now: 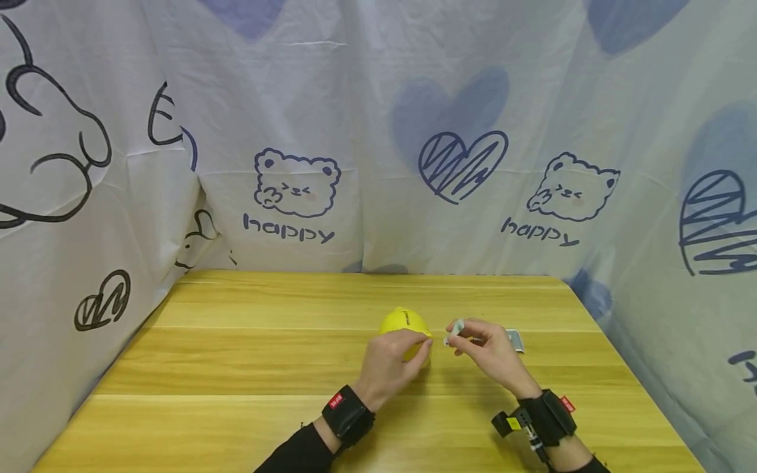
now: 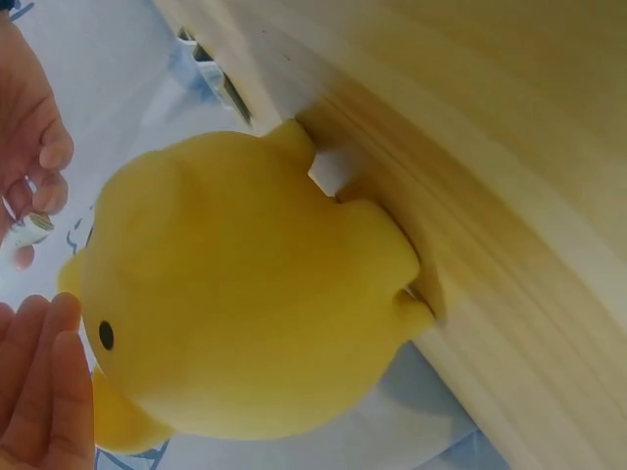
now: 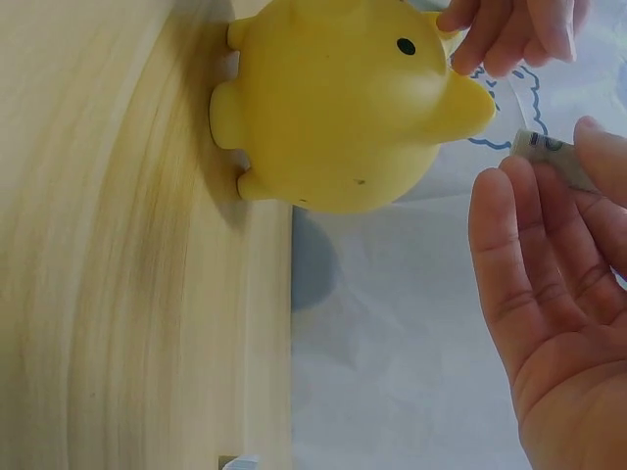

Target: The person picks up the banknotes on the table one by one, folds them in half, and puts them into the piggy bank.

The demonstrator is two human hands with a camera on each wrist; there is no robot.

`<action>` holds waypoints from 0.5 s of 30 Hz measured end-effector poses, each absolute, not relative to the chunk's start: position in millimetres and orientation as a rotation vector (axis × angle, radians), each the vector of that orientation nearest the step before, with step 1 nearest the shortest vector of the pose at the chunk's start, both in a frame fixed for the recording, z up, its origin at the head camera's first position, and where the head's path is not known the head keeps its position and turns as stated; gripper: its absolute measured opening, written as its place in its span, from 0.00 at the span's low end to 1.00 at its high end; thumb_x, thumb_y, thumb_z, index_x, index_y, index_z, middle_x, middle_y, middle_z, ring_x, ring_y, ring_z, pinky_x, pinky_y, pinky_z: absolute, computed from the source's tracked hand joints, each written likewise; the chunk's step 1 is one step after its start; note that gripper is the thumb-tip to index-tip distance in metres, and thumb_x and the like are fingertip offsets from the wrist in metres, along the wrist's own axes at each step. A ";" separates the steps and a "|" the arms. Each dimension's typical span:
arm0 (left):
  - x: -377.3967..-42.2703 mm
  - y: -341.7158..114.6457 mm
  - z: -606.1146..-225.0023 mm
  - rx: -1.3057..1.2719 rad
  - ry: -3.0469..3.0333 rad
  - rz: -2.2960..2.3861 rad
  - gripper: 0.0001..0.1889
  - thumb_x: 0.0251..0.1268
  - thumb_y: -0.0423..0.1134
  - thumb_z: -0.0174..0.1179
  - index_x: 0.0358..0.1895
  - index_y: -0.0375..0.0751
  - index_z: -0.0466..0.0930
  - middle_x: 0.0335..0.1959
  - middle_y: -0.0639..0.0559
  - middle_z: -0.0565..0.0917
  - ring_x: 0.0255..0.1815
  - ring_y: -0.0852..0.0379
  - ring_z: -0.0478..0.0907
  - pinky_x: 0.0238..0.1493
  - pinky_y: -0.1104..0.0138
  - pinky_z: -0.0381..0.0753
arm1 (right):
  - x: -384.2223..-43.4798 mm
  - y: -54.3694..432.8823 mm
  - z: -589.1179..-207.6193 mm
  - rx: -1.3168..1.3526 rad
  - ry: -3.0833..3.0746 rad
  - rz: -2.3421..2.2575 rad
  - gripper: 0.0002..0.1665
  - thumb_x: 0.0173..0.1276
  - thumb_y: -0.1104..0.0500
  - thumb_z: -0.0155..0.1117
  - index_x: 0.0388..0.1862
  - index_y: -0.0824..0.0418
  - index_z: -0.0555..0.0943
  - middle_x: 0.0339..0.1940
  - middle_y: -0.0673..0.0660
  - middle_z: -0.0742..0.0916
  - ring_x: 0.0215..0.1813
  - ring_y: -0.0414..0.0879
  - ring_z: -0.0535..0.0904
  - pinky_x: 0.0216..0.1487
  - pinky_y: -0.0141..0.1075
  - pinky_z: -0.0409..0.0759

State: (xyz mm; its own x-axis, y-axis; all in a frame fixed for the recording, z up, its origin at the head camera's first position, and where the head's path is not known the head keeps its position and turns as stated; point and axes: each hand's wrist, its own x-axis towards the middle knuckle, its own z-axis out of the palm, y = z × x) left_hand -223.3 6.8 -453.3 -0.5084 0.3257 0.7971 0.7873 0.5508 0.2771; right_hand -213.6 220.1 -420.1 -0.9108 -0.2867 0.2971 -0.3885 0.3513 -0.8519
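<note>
A yellow piggy bank (image 1: 403, 320) stands on the table, with a dark slot in its top in the head view. Beside its head and ear is my left hand (image 1: 393, 361), the fingers fairly straight against it in the left wrist view (image 2: 44, 387). To the right of the piggy bank, above the table, my right hand (image 1: 491, 351) pinches a small rolled or folded banknote (image 3: 549, 152) between thumb and fingers. The banknote is apart from the piggy bank. In the right wrist view, its printed end points toward the ear.
Behind the right hand, a flat grey-and-white item (image 1: 516, 341) lies on the wooden table (image 1: 236, 368); its kind is unclear. A white curtain (image 1: 378, 217) with printed hearts and bears borders the table at the back and sides.
</note>
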 end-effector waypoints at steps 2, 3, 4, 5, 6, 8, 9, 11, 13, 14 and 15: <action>-223.7 4.6 -453.5 -0.896 -2.074 -0.853 0.02 0.60 0.37 0.68 0.35 0.44 0.87 0.32 0.55 0.89 0.32 0.64 0.85 0.35 0.75 0.82 | -213.6 220.3 -420.6 0.624 -2.505 1.620 0.05 0.70 0.60 0.63 0.43 0.58 0.83 0.38 0.59 0.87 0.36 0.40 0.83 0.38 0.37 0.84; -224.2 3.6 -453.8 -0.898 -2.067 -0.862 0.02 0.59 0.36 0.69 0.35 0.44 0.87 0.32 0.55 0.89 0.32 0.64 0.85 0.34 0.75 0.82 | -213.6 220.3 -420.8 0.622 -2.507 1.620 0.06 0.70 0.60 0.63 0.43 0.58 0.83 0.38 0.59 0.87 0.36 0.40 0.83 0.38 0.37 0.84; -224.5 2.5 -453.7 -0.900 -2.059 -0.874 0.02 0.59 0.36 0.69 0.34 0.44 0.87 0.32 0.54 0.89 0.32 0.64 0.85 0.34 0.75 0.82 | -213.5 220.4 -421.0 0.620 -2.509 1.621 0.06 0.70 0.60 0.63 0.43 0.58 0.83 0.38 0.59 0.87 0.36 0.40 0.83 0.38 0.37 0.84; -224.7 1.3 -453.4 -0.903 -2.049 -0.886 0.02 0.58 0.35 0.69 0.34 0.44 0.87 0.31 0.54 0.89 0.31 0.64 0.85 0.34 0.76 0.82 | -213.3 220.6 -421.1 0.617 -2.511 1.622 0.06 0.70 0.60 0.63 0.44 0.58 0.83 0.38 0.59 0.87 0.36 0.40 0.83 0.38 0.37 0.84; -224.8 -0.1 -452.9 -0.904 -2.039 -0.898 0.03 0.57 0.35 0.70 0.34 0.43 0.87 0.31 0.54 0.89 0.31 0.63 0.85 0.34 0.76 0.82 | -213.3 220.5 -421.1 0.613 -2.514 1.621 0.06 0.70 0.60 0.63 0.44 0.58 0.83 0.38 0.59 0.87 0.36 0.40 0.83 0.38 0.37 0.84; -225.3 -3.0 -452.2 -0.905 -2.017 -0.911 0.03 0.56 0.34 0.70 0.33 0.43 0.87 0.30 0.54 0.89 0.30 0.63 0.85 0.33 0.76 0.82 | -213.4 220.3 -421.0 0.603 -2.521 1.619 0.06 0.70 0.60 0.63 0.44 0.58 0.83 0.38 0.59 0.87 0.36 0.40 0.83 0.38 0.36 0.84; -225.6 -4.4 -451.8 -0.905 -2.008 -0.915 0.03 0.56 0.34 0.70 0.33 0.43 0.87 0.30 0.54 0.89 0.30 0.63 0.85 0.33 0.76 0.82 | -213.4 220.2 -420.8 0.598 -2.523 1.616 0.06 0.70 0.60 0.63 0.44 0.58 0.83 0.38 0.59 0.87 0.36 0.40 0.83 0.38 0.36 0.84; -226.3 -7.1 -451.1 -0.900 -1.993 -0.923 0.03 0.55 0.33 0.70 0.32 0.43 0.86 0.30 0.53 0.88 0.30 0.62 0.85 0.34 0.75 0.82 | -213.6 219.8 -420.4 0.589 -2.528 1.611 0.06 0.70 0.60 0.63 0.44 0.58 0.83 0.39 0.58 0.87 0.36 0.40 0.83 0.38 0.36 0.84; -227.3 -9.3 -450.9 -0.892 -1.982 -0.931 0.02 0.55 0.34 0.70 0.31 0.42 0.86 0.29 0.53 0.88 0.29 0.63 0.84 0.34 0.75 0.82 | -213.7 219.4 -420.0 0.584 -2.534 1.606 0.06 0.70 0.60 0.63 0.44 0.58 0.83 0.39 0.58 0.87 0.36 0.40 0.83 0.38 0.36 0.84; -228.1 -10.2 -451.2 -0.888 -1.978 -0.933 0.02 0.55 0.34 0.70 0.31 0.42 0.86 0.29 0.53 0.88 0.29 0.63 0.84 0.34 0.75 0.82 | -213.7 219.4 -419.8 0.582 -2.537 1.604 0.06 0.70 0.60 0.63 0.44 0.58 0.83 0.39 0.58 0.87 0.36 0.40 0.83 0.38 0.36 0.84; -228.7 -11.0 -451.3 -0.884 -1.973 -0.939 0.02 0.55 0.34 0.70 0.31 0.42 0.86 0.29 0.53 0.88 0.29 0.63 0.84 0.34 0.75 0.82 | -213.7 219.4 -419.8 0.578 -2.540 1.603 0.06 0.70 0.60 0.63 0.44 0.58 0.83 0.39 0.58 0.87 0.36 0.40 0.83 0.38 0.36 0.84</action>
State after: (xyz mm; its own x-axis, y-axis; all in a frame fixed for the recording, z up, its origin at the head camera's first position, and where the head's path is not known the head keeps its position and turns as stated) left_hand -228.7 -11.0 -451.3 -0.4678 0.2547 0.8463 0.8173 0.4890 0.3047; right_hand -213.7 219.4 -419.8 -0.9252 -0.2699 0.2666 -0.3568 0.3804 -0.8532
